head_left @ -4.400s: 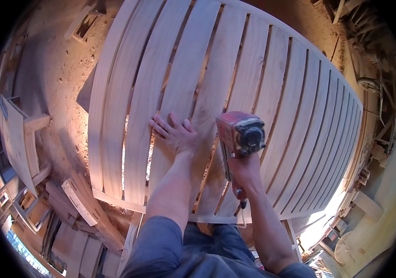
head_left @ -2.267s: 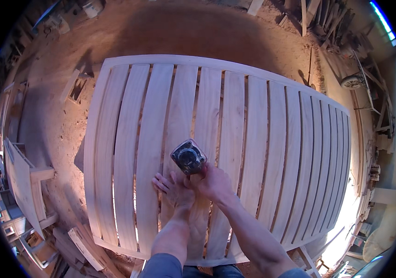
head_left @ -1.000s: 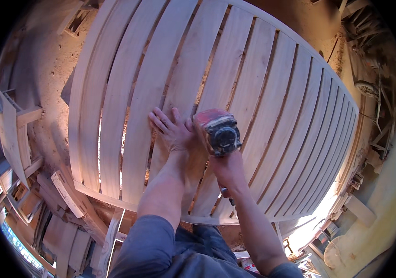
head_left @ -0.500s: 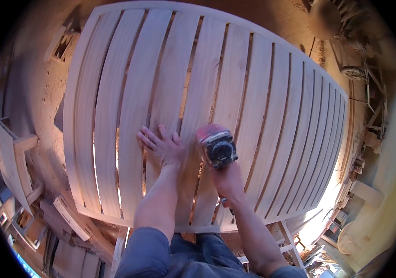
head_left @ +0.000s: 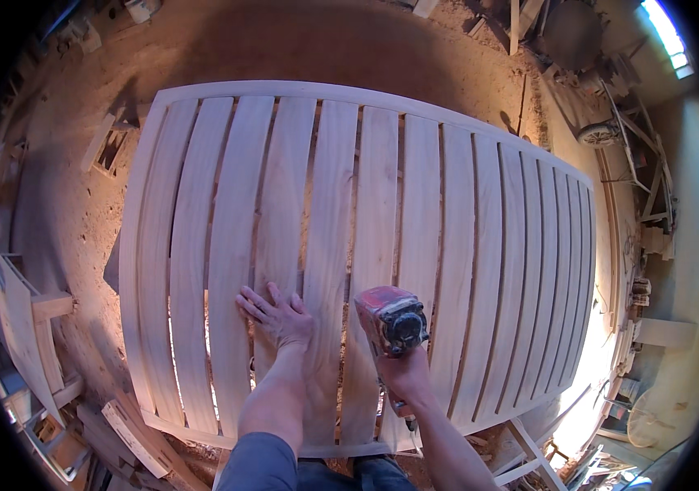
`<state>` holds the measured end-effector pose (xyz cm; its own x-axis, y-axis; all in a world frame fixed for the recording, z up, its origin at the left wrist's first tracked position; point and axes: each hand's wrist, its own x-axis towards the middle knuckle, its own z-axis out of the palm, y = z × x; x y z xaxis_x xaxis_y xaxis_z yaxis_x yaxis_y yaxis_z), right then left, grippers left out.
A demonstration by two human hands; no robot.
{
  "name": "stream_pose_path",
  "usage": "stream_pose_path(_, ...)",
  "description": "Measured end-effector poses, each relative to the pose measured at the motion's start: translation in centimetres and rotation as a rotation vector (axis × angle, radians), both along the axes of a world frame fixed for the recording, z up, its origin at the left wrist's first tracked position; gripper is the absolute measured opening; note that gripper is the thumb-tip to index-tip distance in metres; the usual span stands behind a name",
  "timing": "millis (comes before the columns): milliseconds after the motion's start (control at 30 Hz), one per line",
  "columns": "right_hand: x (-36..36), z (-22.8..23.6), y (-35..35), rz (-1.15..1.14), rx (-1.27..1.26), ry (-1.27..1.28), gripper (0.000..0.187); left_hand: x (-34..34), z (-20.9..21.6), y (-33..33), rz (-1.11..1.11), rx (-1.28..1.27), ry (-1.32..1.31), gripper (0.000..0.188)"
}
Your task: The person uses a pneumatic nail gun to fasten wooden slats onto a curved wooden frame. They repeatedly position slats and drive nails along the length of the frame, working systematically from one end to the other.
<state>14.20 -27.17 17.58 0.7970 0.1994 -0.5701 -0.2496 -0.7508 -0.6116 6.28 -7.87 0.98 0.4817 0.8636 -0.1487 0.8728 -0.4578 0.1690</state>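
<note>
Above the slatted panel's [head_left: 333, 164] near part, I have the right hand [head_left: 405, 372] clenched round a red-and-black nail gun [head_left: 393, 317]; I can't tell from here whether it touches the panel. The left hand [head_left: 286, 322] lies on the panel's near left part, fingers spread, grasping nothing. Beyond the panel's far right corner sits a wheel [head_left: 598, 134].

a small wooden frame [head_left: 98, 142] lay on the brown floor [head_left: 149, 69] at the upper left, a white bucket [head_left: 138, 11] showed beyond it, and a wheel [head_left: 597, 134] sat near the yellowish wall [head_left: 697, 262].
</note>
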Motion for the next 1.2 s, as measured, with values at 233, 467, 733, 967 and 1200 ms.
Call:
stream_pose_path(233, 0.8, -1.7, -1.6, 0.050, 0.031, 0.018, 0.020, -0.4, -0.9, 0.7, -0.025, 0.129, -0.014, 0.067)
stream_pose_path(467, 1.9, 0.5, -0.6, 0.099, -0.013, 0.075, 0.028, 0.2, -0.4, 0.6, 0.005, 0.105, 0.018, 0.068)
stream_pose_path(733, 3.4, -0.1, -0.7, 0.181, -0.050, 0.146, 0.027, 0.0, -0.1, -0.1, -0.003, 0.122, -0.025, 0.067)
stream_pose_path(967, 8.9, -0.3, 5.3, 0.323, -0.069, 0.036, 0.029, -0.6, -0.9, 0.5, -0.042, 0.208, -0.064, 0.066)
stream_pose_path(1200, 10.4, 0.1, 6.2, 0.366, -0.142, 0.116, 0.027, -0.7, -1.4, 0.6, -0.061, 0.219, -0.107, 0.064)
